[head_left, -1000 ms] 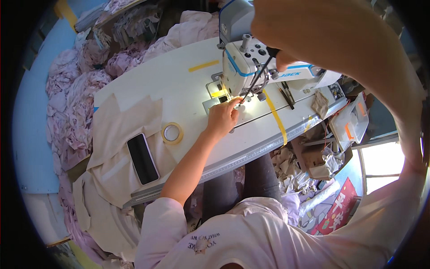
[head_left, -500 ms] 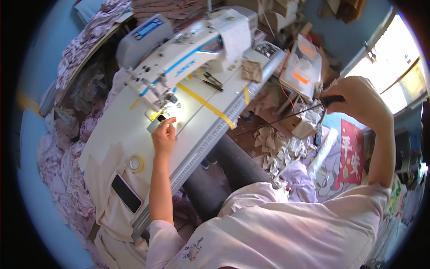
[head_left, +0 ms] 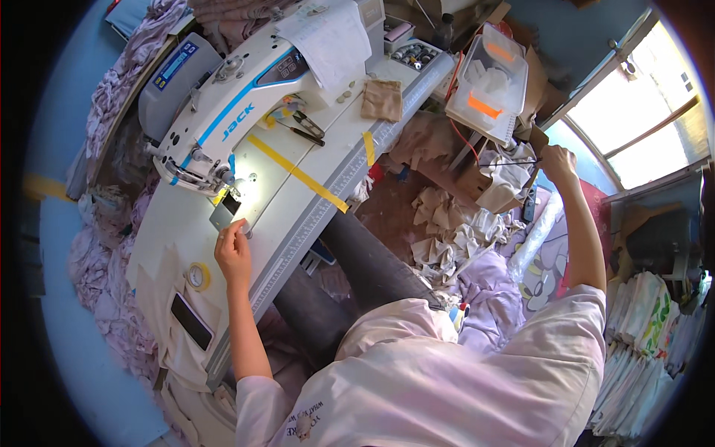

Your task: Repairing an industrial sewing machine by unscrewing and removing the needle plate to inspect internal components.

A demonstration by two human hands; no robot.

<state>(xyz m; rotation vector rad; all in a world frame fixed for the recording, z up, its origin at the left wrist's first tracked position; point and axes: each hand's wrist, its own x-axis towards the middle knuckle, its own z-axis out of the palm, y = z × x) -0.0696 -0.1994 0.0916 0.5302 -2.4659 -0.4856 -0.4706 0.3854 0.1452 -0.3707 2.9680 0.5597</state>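
My left hand (head_left: 233, 257) is closed at the front of a white and blue sewing machine (head_left: 246, 112), its thumb and fingers drawn together just beside the machine's metal bed plate (head_left: 222, 217). Anything between those fingertips is too small to make out. A dark opening (head_left: 232, 203) shows in the bed beside that plate, below the lit needle area. Out to the right, above the floor, my right hand (head_left: 558, 162) grips a long thin screwdriver (head_left: 524, 162); its dark shaft points left, and the fingers cover the handle.
On the sewing table lie a phone (head_left: 191, 321), a tape roll (head_left: 197, 276), thread snips (head_left: 307, 125) and a folded brown cloth (head_left: 381, 100). A clear plastic box (head_left: 488, 82) stands beyond the table's right end. Fabric scraps (head_left: 447, 231) cover the floor.
My right hand has swung lower and inward, and the screwdriver now points more level. My left hand has drawn back slightly from the needle area. The whole view has shifted.
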